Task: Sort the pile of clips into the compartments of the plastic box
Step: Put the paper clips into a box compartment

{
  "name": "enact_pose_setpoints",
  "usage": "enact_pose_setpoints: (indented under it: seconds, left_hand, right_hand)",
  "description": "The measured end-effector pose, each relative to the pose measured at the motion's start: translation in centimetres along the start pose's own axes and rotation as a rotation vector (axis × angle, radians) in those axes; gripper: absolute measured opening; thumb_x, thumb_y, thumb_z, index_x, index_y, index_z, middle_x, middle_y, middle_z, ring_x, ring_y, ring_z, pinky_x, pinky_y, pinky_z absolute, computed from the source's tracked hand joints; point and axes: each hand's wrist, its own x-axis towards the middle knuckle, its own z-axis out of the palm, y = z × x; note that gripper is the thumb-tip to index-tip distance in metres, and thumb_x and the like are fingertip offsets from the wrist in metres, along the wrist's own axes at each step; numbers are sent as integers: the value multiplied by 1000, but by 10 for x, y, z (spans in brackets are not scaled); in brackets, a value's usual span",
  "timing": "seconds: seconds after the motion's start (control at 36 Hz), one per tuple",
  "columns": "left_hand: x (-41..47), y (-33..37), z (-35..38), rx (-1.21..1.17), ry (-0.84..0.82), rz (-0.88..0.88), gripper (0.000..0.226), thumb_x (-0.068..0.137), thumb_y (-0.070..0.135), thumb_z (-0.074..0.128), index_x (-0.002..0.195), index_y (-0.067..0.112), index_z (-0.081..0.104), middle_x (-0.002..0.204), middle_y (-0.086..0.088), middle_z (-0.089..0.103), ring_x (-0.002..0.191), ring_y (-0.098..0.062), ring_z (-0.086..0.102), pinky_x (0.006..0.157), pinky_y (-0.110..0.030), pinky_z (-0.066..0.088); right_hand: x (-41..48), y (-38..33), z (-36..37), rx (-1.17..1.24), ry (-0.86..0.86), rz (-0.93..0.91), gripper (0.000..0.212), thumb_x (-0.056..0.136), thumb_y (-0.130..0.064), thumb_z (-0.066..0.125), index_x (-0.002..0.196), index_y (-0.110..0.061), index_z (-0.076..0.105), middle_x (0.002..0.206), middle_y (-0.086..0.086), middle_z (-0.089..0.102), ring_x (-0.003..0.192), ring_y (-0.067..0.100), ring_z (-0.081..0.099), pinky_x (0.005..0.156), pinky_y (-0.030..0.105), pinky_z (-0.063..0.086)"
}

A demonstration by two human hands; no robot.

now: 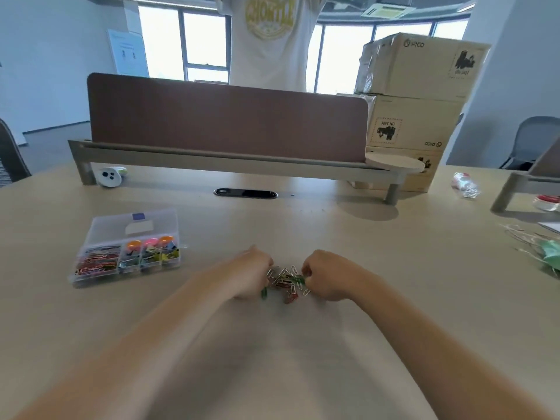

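Note:
A small pile of paper clips [286,281], silver, green and red, lies on the beige table in front of me. My left hand [250,272] curls against the pile's left side and my right hand [325,275] against its right side, fingers bent into the clips. Whether either hand actually grips a clip is hidden by the fingers. The clear plastic box [100,225] lies to the left with its lid open; its compartments hold coloured paper clips and binder clips.
A brown desk divider [227,119] on a grey rail crosses the table behind. A person in a white shirt [269,40] stands beyond it. Cardboard boxes [415,95] are stacked at the right. A white device [109,176], a bottle [465,183] and green items [550,256] lie about.

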Motion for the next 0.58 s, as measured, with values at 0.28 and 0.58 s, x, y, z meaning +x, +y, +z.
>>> enact_pose_setpoints:
  seconds: [0.28, 0.58]
  left_hand:
    - [-1, -3, 9, 23, -1, 37, 34, 88, 9, 42, 98, 32, 66, 98, -5, 40, 91, -30, 55, 81, -45, 50]
    - [-12, -13, 2, -96, 13, 44, 44, 93, 24, 59, 134, 13, 53, 126, -9, 56, 117, -25, 52, 93, -27, 40]
  right_hand:
    - [3, -10, 13, 125, 40, -89, 21, 85, -9, 53, 94, -18, 70, 102, 5, 52, 91, 30, 60, 79, 38, 52]
    - [-8, 5, 4, 129, 57, -71, 37, 88, -24, 55, 124, -19, 64, 125, 4, 60, 112, 23, 58, 94, 31, 46]
